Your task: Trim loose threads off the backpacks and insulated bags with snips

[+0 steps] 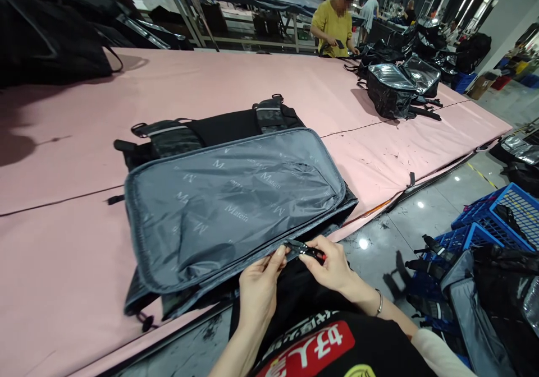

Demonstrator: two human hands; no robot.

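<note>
A dark backpack lies on the pink table with its grey printed lining (236, 197) facing up. My left hand (261, 279) pinches the edge of the lining at the side nearest me, fingers pressed together. Beside it, my right hand (330, 262) is closed around small thread snippers (301, 247) with a dark metal blade and some red on the handle. The blade tips point left and meet the edge close to my left fingertips. Shoulder straps (174, 137) stick out along the far side of the backpack.
The pink table (202, 79) runs far to the right. Black bags with silver lining (391, 79) stand at its far right, near a person in yellow (332, 23). A black bag (46, 35) sits at the far left. Blue crates (501, 214) and more bags are on the floor at right.
</note>
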